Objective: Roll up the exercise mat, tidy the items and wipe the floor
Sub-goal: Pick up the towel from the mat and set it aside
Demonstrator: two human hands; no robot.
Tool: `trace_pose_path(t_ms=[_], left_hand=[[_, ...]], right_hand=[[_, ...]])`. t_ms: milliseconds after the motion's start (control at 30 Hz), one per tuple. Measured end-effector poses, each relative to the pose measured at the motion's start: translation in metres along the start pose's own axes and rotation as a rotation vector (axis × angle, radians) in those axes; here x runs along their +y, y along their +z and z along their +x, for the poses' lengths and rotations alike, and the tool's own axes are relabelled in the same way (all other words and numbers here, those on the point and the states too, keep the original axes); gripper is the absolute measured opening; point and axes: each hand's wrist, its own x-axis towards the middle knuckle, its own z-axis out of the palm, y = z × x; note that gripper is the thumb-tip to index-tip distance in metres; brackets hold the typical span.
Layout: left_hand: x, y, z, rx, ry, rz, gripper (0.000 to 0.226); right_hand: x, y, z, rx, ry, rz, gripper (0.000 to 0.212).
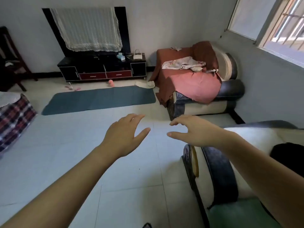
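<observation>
Left hand [125, 134] and right hand [194, 130] hover spread and empty, well apart from the exercise mat [98, 100] lying flat in front of the TV cabinet [102, 69]; loose pink items [111, 83] beside the cabinet's base could get kicked beneath it during rolling.

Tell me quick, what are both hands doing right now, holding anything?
Left hand: open, fingers relaxed, holding nothing, out over the floor.
Right hand: open, fingers loosely spread, holding nothing.
</observation>
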Motion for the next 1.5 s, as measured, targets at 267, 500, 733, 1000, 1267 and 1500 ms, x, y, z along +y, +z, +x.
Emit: trace_pose_path(t_ms=[267, 500, 733, 1000, 1267, 1500], left_hand=[[-0.039, 0.018, 0.125, -0.054, -0.033, -0.016, 0.056], [-0.050, 0.050, 0.261, -0.121, -0.031, 0.001, 0.051], [-0.037, 0.064, 0.424, -0.143, -0.012, -0.008, 0.049], [-0.075, 0.081, 0.547, -0.111, -0.163, -0.123, 0.048], [-0.177, 0.102, 0.659, -0.011, -0.364, -0.283, 0.046], [-0.259, 0.094, 0.791, -0.042, -0.346, -0.293, 0.046]], right_hand=[[0.061, -0.012, 0.108, 0.044, 0.037, 0.051, 0.049], [0.149, -0.028, 0.209, 0.119, -0.018, 0.063, 0.046], [0.253, -0.072, 0.320, 0.122, -0.004, 0.094, 0.045], [0.306, -0.110, 0.463, 0.114, -0.046, 0.164, 0.042], [0.311, -0.118, 0.642, 0.038, -0.106, 0.216, 0.040], [0.329, -0.147, 0.776, 0.038, -0.026, 0.226, 0.038]])
